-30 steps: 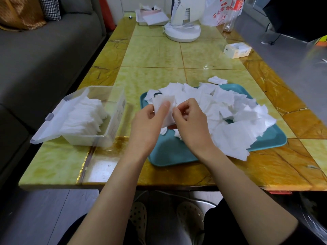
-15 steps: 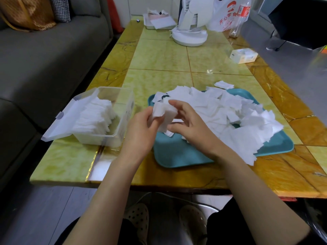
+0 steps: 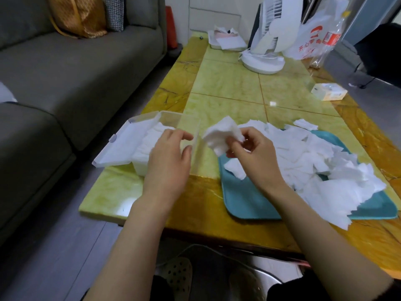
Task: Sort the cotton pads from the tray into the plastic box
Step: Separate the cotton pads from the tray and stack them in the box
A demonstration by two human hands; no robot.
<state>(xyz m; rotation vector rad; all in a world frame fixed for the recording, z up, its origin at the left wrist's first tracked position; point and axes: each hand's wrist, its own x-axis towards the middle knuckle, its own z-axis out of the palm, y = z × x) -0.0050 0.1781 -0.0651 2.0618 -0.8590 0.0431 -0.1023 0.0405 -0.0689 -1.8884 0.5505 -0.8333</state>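
A teal tray (image 3: 245,205) on the yellow table holds a heap of white cotton pads (image 3: 321,161). Left of it stands a clear plastic box (image 3: 188,120) with its lid (image 3: 121,146) folded open and a stack of pads (image 3: 149,142) inside. My right hand (image 3: 253,157) pinches a small bunch of cotton pads (image 3: 223,133) above the tray's left end, near the box's right wall. My left hand (image 3: 171,157) hovers over the box with fingers loosely spread and holds nothing.
A single pad (image 3: 306,124) lies on the table behind the tray. Farther back stand a white fan (image 3: 264,51), a plastic bag (image 3: 312,40), a small carton (image 3: 328,94) and a tray of papers (image 3: 225,40). A grey sofa (image 3: 65,83) runs along the left.
The bunch of pads passed from my left hand into my right hand. My left hand let go and moved left over the box. The camera view shifted toward the box.
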